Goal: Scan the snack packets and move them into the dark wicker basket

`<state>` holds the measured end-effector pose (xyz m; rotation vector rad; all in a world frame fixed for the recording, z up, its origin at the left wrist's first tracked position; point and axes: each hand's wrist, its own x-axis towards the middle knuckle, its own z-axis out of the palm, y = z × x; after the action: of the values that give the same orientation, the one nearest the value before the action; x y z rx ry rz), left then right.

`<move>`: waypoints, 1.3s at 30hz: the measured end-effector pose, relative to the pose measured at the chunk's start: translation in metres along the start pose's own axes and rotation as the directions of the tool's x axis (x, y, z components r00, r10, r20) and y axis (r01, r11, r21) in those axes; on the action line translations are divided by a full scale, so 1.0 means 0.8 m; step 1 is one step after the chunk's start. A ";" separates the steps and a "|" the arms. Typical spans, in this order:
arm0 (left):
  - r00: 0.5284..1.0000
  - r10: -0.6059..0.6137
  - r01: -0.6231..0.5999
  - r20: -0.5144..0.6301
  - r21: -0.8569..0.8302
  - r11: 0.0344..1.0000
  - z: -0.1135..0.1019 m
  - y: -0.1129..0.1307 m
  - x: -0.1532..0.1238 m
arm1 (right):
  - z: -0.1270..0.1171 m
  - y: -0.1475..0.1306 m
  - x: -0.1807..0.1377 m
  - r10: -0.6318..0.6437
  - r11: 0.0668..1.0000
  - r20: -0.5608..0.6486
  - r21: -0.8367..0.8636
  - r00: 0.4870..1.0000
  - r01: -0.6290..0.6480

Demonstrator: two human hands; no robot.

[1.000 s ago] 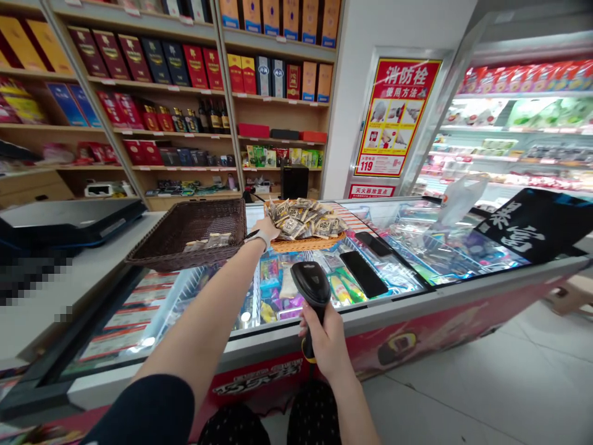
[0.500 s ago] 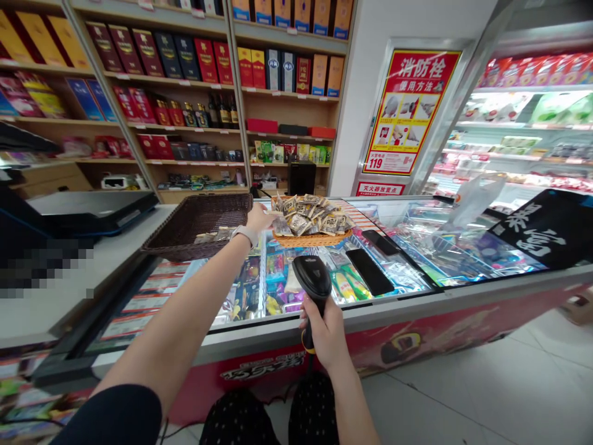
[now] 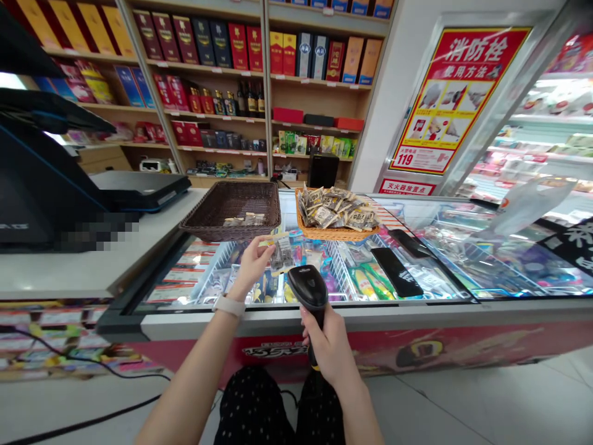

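Black, a handheld scanner (image 3: 307, 285) stands head up in my right grip (image 3: 330, 340), my fingers wrapped around its handle at the front edge of the freezer (image 3: 194, 326). My left grip (image 3: 254, 262) pinches a small packet (image 3: 283, 254) by its left side, holding it over the freezer's glass top, just beyond the scanner's head and to its left. Past the packet, toward the freezer's back left corner, sits a dark brown wicker basket (image 3: 217, 207) with a few packets near its front right corner. To its right, by the back edge, an orange basket (image 3: 334, 233) carries a heap of packets (image 3: 340, 207). Two phones lie right of the scanner: one phone (image 3: 396, 272) closer to the front edge, the other phone (image 3: 408, 243) behind it. Left of the freezer, a flat black device (image 3: 143, 184) rests on the white worktop (image 3: 88, 275).
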<state>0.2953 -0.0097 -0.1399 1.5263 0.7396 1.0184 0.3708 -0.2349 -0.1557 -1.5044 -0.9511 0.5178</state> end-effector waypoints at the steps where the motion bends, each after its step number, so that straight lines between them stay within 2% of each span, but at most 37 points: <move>1: 1.000 -0.002 0.002 -0.008 0.008 1.000 -0.001 -0.009 -0.002 | 0.004 0.003 -0.004 0.000 1.000 0.006 -0.022 1.000 0.000; 6: 1.000 0.007 -0.007 -0.006 0.021 1.000 -0.005 -0.030 -0.001 | 0.014 0.011 -0.009 0.002 0.998 0.004 -0.066 1.000 -0.002; 13: 0.999 0.043 -0.043 0.013 0.026 0.999 -0.006 -0.032 -0.002 | 0.021 0.006 -0.008 0.017 0.997 0.046 -0.082 0.999 -0.014; 21: 0.996 0.064 -0.065 0.054 0.010 0.998 -0.004 -0.033 -0.003 | 0.020 0.007 -0.008 0.030 0.990 0.035 -0.142 0.999 -0.025; 34: 1.000 0.020 -0.020 -0.002 -0.010 1.000 -0.002 -0.017 -0.008 | 0.024 0.009 -0.009 0.022 0.997 0.011 -0.071 1.000 -0.021; 37: 0.995 0.080 -0.078 -0.060 0.027 0.997 -0.009 0.000 0.007 | 0.023 0.003 -0.002 0.018 0.999 0.003 -0.040 1.000 -0.018; 39: 0.981 0.163 -0.151 -0.107 0.111 0.982 -0.020 0.020 0.031 | 0.023 -0.005 0.006 0.002 1.000 -0.010 0.000 1.000 -0.002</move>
<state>0.2902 0.0159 -0.1188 1.6450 0.7711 1.2107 0.3581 -0.2207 -0.1541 -1.5065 -0.9420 0.5111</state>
